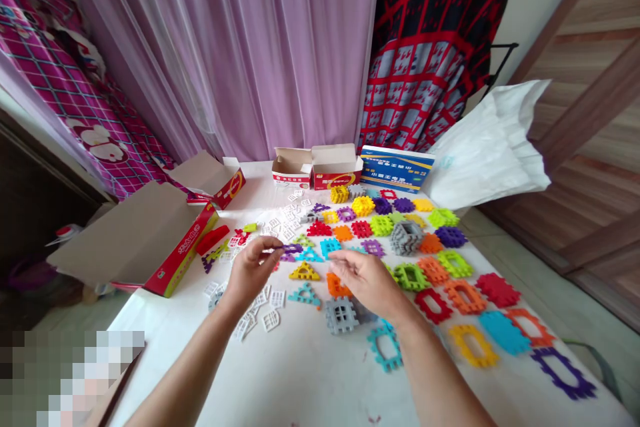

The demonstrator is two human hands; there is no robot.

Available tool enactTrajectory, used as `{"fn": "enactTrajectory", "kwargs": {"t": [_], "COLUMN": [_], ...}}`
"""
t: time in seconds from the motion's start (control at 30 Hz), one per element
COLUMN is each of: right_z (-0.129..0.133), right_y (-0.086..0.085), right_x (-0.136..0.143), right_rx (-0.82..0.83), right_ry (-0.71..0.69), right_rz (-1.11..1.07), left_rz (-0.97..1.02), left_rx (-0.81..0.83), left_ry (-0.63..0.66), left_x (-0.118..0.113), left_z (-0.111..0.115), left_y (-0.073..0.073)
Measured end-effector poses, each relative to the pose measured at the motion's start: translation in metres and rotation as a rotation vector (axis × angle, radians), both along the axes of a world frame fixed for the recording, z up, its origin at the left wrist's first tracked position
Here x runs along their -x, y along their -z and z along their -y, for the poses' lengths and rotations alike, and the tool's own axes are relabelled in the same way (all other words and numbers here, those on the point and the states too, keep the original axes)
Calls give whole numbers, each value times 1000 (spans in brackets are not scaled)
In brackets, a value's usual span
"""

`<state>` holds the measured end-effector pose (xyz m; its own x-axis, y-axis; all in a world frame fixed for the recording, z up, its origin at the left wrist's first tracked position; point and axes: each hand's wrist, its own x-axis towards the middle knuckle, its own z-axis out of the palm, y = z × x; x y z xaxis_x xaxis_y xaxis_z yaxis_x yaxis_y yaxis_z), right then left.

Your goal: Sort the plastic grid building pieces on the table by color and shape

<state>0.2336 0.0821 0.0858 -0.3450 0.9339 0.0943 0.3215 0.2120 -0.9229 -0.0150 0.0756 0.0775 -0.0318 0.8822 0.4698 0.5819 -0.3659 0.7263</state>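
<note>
Left hand (pixel 251 268): pinching a purple piece (pixel 291 249) over the table (pixel 320 373), likely by its edge to free its notches.
Right hand (pixel 361 275): loosely open, apparently empty, beside the orange piece (pixel 337 286).
Grey frames (pixel 406 239): stacked, presumably saving room.

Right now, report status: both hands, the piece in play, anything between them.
Left hand pinching a purple piece. Right hand open, no piece visible in it. Yellow triangle on the table between them.
</note>
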Motion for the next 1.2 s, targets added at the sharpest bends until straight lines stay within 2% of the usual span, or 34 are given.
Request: {"fn": "enactTrajectory", "kwargs": {"t": [0.1, 0.2, 0.33, 0.4, 0.47, 0.57, 0.63, 0.7, 0.77, 0.87, 0.93, 1.03, 1.2], "right_z": [10, 24, 43, 48, 48, 45, 45, 46, 50, 54, 55, 56, 58], "right_y": [4, 4, 1, 2, 4, 6, 8, 12, 21, 38, 49, 60, 65], "right_x": [3, 1, -9, -23, -46, -92, -123, -147, -163, -175, -178, -182, -193], "right_rx": [207, 322, 384, 372, 317, 174, 85, 41, 40, 83, 119, 111, 56], "right_ry": [-62, -107, -56, 20, 153, 433, 578, 647, 680, 739, 801, 913, 1019], "right_rz": [-231, -368, -482, -484, -470, -475, -475, -464, -473, -546, -616, -721, -818], "left_rz": [-173, -322, -445, -456, -423, -350, -333, -362, -408, -501, -541, -559, -528], "left_rx": [-308, -456, -515, -492, -438, -352, -286, -247, -284, -336, -347, -337, -260], "left_ry": [65, 183, 279, 245, 171, 65, -2, -72, -134, -180, -204, -239, -264], "left_x": [-25, -44, -62, -69, -71, -63, -52, -38, -25, -13, -9, -8, -6], "left_z": [33, 51, 62, 67, 72, 76, 79, 81, 83, 87, 88, 88, 85], "left_y": [-6, -4, 3, 4, 6, 11, 20, 33, 48, 68, 76, 79, 80]}}
